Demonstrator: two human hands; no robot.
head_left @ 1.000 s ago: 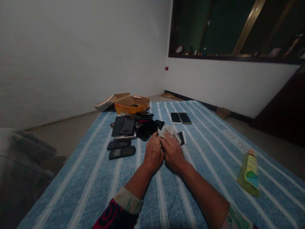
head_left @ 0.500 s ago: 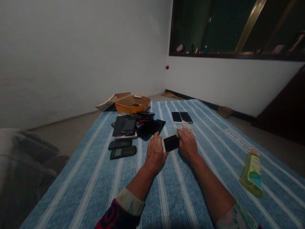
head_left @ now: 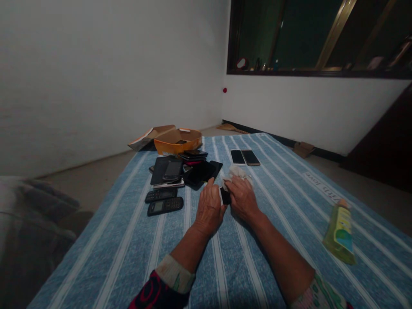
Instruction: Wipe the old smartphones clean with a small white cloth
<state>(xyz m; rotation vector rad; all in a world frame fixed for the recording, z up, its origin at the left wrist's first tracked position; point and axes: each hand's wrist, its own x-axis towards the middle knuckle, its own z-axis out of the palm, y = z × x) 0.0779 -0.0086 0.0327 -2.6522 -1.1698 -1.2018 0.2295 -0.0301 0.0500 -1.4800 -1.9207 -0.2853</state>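
A smartphone (head_left: 225,196) lies on the blue striped cloth (head_left: 135,244) between my hands, mostly covered. My left hand (head_left: 209,208) rests on its left end, fingers curled around the edge. My right hand (head_left: 243,197) presses a crumpled white cloth (head_left: 237,173) onto the phone's screen, fingers closed over the cloth. Both forearms reach in from the bottom edge.
A pile of dark phones and a tablet (head_left: 180,169) sits left of my hands, with two keypad phones (head_left: 164,201) in front. Two smartphones (head_left: 243,157) lie side by side behind. An orange cardboard box (head_left: 175,140) stands at the far edge. A yellow-green bottle (head_left: 340,234) lies at right.
My right hand with the white cloth slid right along the phone, uncovering its dark screen, then came back left over it. My left hand stayed on the phone's left end.
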